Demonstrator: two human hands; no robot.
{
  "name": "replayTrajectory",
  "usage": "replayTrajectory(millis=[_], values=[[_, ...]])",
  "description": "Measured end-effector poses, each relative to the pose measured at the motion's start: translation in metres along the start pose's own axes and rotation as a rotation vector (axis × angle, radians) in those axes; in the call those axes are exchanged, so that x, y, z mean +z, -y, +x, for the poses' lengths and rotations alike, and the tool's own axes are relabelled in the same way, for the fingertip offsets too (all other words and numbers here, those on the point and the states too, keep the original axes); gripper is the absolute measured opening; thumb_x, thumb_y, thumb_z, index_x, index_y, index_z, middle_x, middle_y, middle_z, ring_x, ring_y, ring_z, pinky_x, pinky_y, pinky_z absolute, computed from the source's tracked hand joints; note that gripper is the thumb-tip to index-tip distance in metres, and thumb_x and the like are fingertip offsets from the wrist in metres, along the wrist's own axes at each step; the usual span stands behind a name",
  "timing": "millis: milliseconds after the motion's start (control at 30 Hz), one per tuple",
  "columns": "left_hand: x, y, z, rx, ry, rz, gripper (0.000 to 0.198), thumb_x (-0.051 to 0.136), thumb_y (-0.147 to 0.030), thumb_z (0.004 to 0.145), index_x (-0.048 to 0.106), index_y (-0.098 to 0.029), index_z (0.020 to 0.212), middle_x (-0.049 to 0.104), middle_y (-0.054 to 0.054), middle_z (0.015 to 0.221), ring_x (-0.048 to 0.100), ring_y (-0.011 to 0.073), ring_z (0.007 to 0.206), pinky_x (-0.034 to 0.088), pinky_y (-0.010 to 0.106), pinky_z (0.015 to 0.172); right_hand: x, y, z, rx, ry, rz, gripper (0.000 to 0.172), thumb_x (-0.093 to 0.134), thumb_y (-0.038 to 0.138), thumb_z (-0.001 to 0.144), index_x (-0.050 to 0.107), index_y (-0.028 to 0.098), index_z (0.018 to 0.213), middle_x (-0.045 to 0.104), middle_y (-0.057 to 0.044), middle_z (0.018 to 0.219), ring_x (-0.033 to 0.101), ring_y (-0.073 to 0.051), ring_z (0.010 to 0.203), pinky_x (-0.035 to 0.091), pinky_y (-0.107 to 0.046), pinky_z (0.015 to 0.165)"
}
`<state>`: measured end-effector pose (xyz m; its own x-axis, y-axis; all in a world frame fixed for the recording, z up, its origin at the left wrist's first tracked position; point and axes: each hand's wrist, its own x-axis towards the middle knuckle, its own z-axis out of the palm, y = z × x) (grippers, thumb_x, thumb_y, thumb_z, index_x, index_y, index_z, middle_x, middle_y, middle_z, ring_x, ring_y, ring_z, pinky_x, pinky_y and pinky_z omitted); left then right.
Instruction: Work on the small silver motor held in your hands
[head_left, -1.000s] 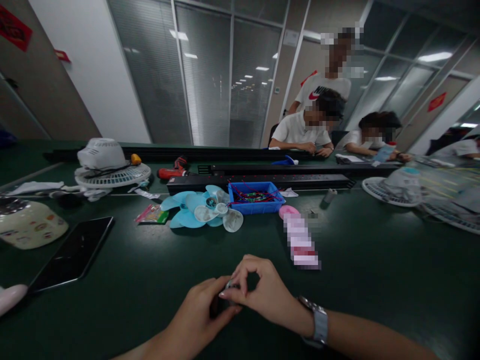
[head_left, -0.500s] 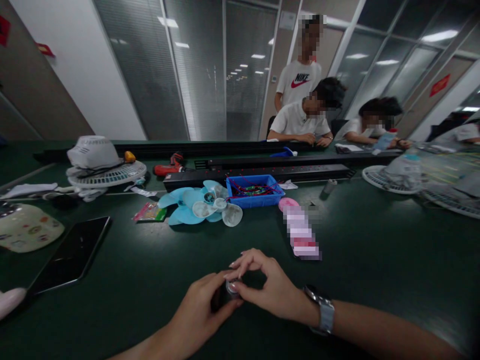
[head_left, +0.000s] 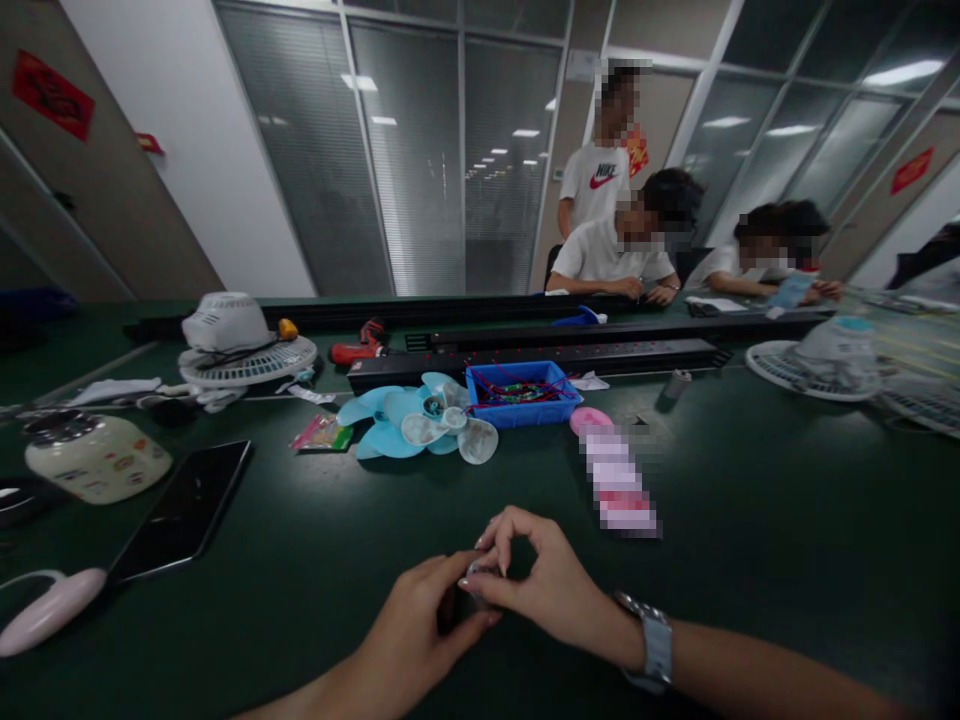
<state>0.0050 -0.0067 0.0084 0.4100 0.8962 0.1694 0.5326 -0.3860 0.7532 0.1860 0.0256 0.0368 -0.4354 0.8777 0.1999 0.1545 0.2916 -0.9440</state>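
Note:
Just above the table's near part, my left hand (head_left: 420,615) curls its thumb and fingers around a small cylinder with a silvery end (head_left: 473,571). Its side is largely hidden by the fingers, so its exact kind cannot be made out. My right hand (head_left: 551,585), a watch (head_left: 649,640) on its wrist, pinches at the cylinder's upper end with thumb and fingertips. Beyond the hands lie blue and clear fan blades (head_left: 405,420). To the right of these, a pink handheld item (head_left: 616,480) is partly blurred out.
A blue bin (head_left: 525,400) holds wires and circuit boards. Long black bars (head_left: 540,360) cross the table behind it. A red drill (head_left: 358,345), fan parts (head_left: 247,358), a tablet (head_left: 184,510) and a cream rounded housing (head_left: 101,460) are leftward. Several people sit or stand opposite.
The view has swung slightly left and up, so the scene appears lower and farther right. My right fingertips have drawn closer together at the cylinder's top; the left hand keeps its hold.

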Motion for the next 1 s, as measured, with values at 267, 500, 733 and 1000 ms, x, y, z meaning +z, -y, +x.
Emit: replayTrajectory(millis=[267, 500, 733, 1000], values=[[0.002, 0.002, -0.001, -0.072, 0.046, 0.03, 0.034, 0.064, -0.033, 0.084, 0.062, -0.021, 0.115, 0.068, 0.004, 0.089, 0.059, 0.015, 0.069, 0.046, 0.025, 0.064, -0.008, 0.002, 0.006, -0.077, -0.082, 0.063, 0.031, 0.081, 0.026, 0.07, 0.05, 0.019, 0.065, 0.069, -0.002, 0.078, 0.069, -0.018, 0.082, 0.053, -0.03, 0.073], [0.001, 0.004, -0.001, -0.137, 0.072, 0.028, 0.044, 0.063, -0.039, 0.082, 0.06, -0.023, 0.123, 0.068, 0.005, 0.097, 0.061, 0.0171, 0.074, 0.047, 0.026, 0.066, -0.051, -0.032, 0.04, -0.005, -0.27, -0.078, 0.024, 0.073, 0.026, 0.077, 0.05, 0.02, 0.072, 0.075, -0.006, 0.088, 0.072, -0.024, 0.094, 0.052, -0.04, 0.088], [0.001, 0.001, 0.0, -0.163, 0.07, 0.024, 0.045, 0.064, -0.039, 0.082, 0.061, -0.025, 0.124, 0.068, 0.005, 0.095, 0.06, 0.0167, 0.073, 0.046, 0.026, 0.065, -0.051, -0.06, 0.035, 0.064, -0.134, -0.16, 0.019, 0.072, 0.026, 0.077, 0.055, 0.02, 0.071, 0.076, -0.008, 0.09, 0.066, -0.026, 0.11, 0.048, -0.042, 0.097], [-0.012, 0.003, 0.0, -0.201, -0.011, -0.146, 0.069, 0.075, -0.048, 0.071, 0.054, -0.025, 0.132, 0.067, 0.003, 0.091, 0.058, 0.0154, 0.072, 0.045, 0.024, 0.063, -0.051, -0.056, 0.035, -0.009, -0.271, -0.023, 0.019, 0.061, 0.034, 0.086, 0.053, 0.019, 0.079, 0.071, -0.009, 0.101, 0.065, -0.024, 0.108, 0.047, -0.041, 0.096]])
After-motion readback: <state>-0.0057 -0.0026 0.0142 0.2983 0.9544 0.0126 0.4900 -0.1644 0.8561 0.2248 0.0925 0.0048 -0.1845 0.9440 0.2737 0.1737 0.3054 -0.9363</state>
